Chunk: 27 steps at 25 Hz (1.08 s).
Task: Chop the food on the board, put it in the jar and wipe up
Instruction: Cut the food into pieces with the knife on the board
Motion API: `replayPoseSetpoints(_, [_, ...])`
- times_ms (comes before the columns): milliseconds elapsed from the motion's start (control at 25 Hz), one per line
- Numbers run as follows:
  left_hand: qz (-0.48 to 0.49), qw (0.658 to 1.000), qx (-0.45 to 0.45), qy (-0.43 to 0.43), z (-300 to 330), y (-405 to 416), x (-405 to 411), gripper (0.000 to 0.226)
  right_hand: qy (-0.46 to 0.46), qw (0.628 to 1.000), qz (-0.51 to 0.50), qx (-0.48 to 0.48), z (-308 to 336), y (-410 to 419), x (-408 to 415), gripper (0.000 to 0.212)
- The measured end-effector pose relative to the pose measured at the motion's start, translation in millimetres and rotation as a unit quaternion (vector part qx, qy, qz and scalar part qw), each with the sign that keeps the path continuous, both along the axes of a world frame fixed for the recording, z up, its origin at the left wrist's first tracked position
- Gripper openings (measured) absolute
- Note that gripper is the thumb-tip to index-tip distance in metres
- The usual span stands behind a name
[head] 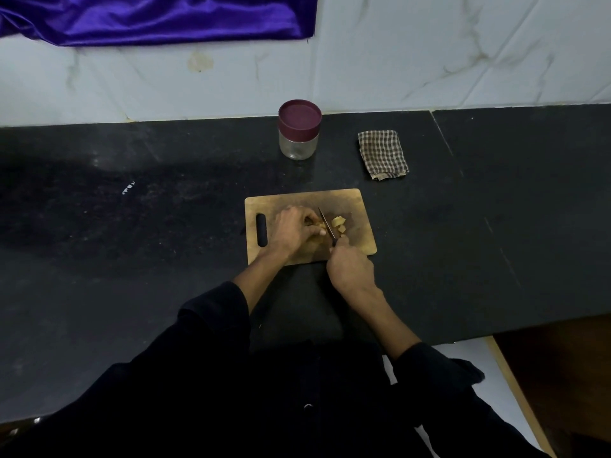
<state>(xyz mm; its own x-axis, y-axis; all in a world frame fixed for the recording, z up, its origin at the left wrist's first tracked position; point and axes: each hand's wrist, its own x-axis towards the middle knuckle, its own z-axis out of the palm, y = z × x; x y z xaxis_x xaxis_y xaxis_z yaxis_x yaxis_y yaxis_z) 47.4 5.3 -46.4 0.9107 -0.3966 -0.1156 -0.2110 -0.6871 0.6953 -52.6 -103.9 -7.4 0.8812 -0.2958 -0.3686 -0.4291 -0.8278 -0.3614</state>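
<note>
Two hands work on one wooden board [358, 226]: your left hand [292, 228] curls over the uncut food [315, 226], your right hand [350, 267] grasps one knife [325, 223]. Beyond its blade lie roughly three cut pieces [339, 224]. Farther off stand one lidded jar [299, 130] and one checked cloth [383, 154].
</note>
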Motion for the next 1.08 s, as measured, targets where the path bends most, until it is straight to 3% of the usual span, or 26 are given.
replayPoseSetpoints(320, [-0.013, 1.0, -0.022, -0.006, -5, 1, -3, 0.016, 0.007, 1.0, -0.007, 0.012, 6, 8, 33, 0.023])
replayPoseSetpoints(680, [0.007, 1.0, 0.0, -0.001, -12, -1, 2, 0.022, 0.029, 0.999, 0.005, 0.012, -12, -9, -22, 0.02])
replayPoseSetpoints(1080, [0.003, 1.0, -0.014, 0.007, -11, 0, 1, 0.019, -0.018, 0.997, 0.0, 0.069, -3, -12, 0, 0.023])
